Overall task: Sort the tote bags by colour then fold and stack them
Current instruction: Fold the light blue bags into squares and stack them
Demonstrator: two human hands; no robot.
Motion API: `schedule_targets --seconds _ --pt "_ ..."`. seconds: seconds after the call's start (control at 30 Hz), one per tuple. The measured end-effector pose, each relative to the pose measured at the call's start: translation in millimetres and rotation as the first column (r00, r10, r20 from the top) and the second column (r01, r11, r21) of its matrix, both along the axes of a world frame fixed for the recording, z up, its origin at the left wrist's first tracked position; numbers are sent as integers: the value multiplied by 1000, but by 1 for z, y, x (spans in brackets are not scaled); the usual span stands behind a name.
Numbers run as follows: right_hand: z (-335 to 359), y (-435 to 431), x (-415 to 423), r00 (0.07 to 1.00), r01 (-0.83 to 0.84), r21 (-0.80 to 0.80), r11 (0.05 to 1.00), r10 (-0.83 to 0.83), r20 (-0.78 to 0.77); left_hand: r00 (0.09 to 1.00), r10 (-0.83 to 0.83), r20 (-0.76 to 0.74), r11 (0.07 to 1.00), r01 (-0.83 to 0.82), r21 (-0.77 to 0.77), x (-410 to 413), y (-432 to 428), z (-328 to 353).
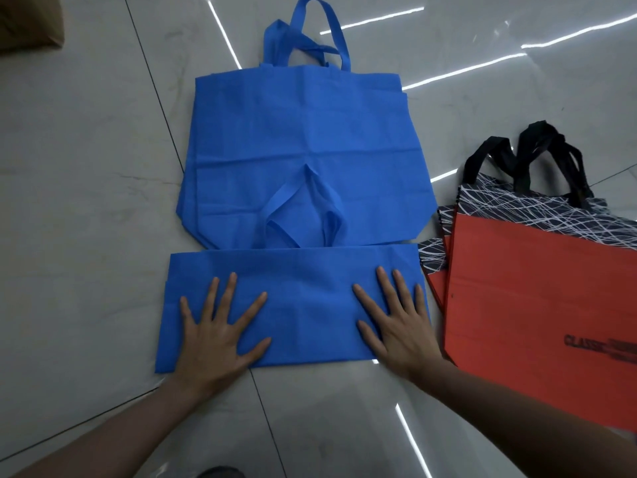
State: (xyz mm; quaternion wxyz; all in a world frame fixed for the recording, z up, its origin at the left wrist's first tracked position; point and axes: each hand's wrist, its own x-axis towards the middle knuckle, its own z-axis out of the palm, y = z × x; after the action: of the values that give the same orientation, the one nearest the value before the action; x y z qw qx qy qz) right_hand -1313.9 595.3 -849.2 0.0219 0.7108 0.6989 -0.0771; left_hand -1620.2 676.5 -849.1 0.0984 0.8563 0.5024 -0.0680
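Note:
A folded blue tote bag lies on the floor in front of me, its handles poking out over the far edge. My left hand lies flat on its left half, fingers spread. My right hand presses flat on its right half. Behind it a pile of unfolded blue tote bags lies spread out, handles pointing away. To the right sits a pile of red tote bags with black-and-white line tops and black handles.
The floor is glossy pale tile with dark grout lines and bright light reflections. A brown cardboard piece sits at the far left corner. A dark shoe tip shows at the bottom edge.

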Motion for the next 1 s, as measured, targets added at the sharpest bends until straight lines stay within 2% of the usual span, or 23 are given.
schedule_targets --seconds 0.13,0.2,0.3,0.4,0.53,0.63,0.73,0.87,0.93,1.0 --pt "5 4 -2 1000 7 -56 998 -8 -16 1000 5 -1 1000 -5 -26 0 2 5" --pt "9 3 -1 1000 3 -70 998 -3 2 997 77 3 996 -76 -37 -6 4 7" --pt "7 -4 -1 984 177 -43 983 -177 -6 972 236 1 971 -236 -48 -13 4 9" --pt "4 -9 -1 967 252 -56 966 -253 -10 975 222 7 975 -221 -32 -13 3 5" --pt "10 -2 -5 979 197 28 980 -199 47 980 193 55 980 -195 35 -8 4 5" --pt "19 17 -25 999 -48 191 981 45 18 987 29 155 991 -48 125 16 8 17" --pt "20 38 -64 980 -185 204 961 197 -35 980 -65 190 990 40 136 44 16 18" --pt "-4 40 -89 984 -154 64 986 158 -77 994 -13 110 998 6 63 48 15 -5" --pt "-8 39 -84 979 -136 103 985 149 -137 995 -14 102 997 6 77 46 14 -10" --pt "0 46 -80 957 -31 226 974 94 -273 993 -3 121 995 -9 99 47 15 -7"
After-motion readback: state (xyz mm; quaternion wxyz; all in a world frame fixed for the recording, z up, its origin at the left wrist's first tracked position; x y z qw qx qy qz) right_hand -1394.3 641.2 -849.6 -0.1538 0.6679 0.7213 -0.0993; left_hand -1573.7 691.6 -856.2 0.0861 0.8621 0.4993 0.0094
